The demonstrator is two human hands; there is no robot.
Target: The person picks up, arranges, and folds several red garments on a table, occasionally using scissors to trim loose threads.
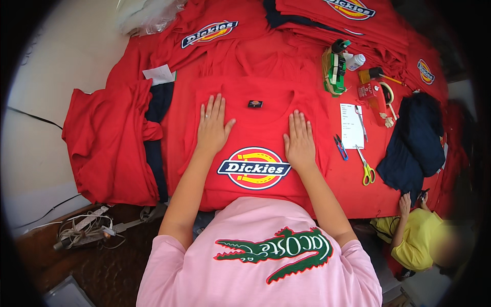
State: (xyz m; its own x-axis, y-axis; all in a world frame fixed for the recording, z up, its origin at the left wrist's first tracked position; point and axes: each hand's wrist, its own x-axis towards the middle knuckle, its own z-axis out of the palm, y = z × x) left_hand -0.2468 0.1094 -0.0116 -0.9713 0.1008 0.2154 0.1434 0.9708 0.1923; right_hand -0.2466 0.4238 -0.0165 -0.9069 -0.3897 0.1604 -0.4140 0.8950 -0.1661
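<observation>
Red T-shirt [258,130]: laid out flat in front of you, neckline away from you, on a red-covered table [327,192].
Chest emblem [254,168]: oval and banner in red, yellow, white and navy, between your forearms.
Neck label [255,104]: small, dark, inside the collar.
Your left hand [214,125]: released, palm down, fingers extended, resting on the shirt left of the collar; ring on one finger.
Your right hand [300,138]: released, palm down, fingers extended, resting on the shirt right of the collar.
Cutting tools, to your right: yellow-handled scissors [368,174], blue snips [340,147] just beside a printed white sheet [352,125].
Supplies, beyond the sheet: red tape dispenser [369,93], brush [371,75], white bottle [356,62].
Garment piles: red heap [112,143] at your left, red stack [353,30] at far right, navy cloth [417,138] near the right table edge.
Co-worker [409,235]: yellow top, lower right, one hand by the navy cloth.
</observation>
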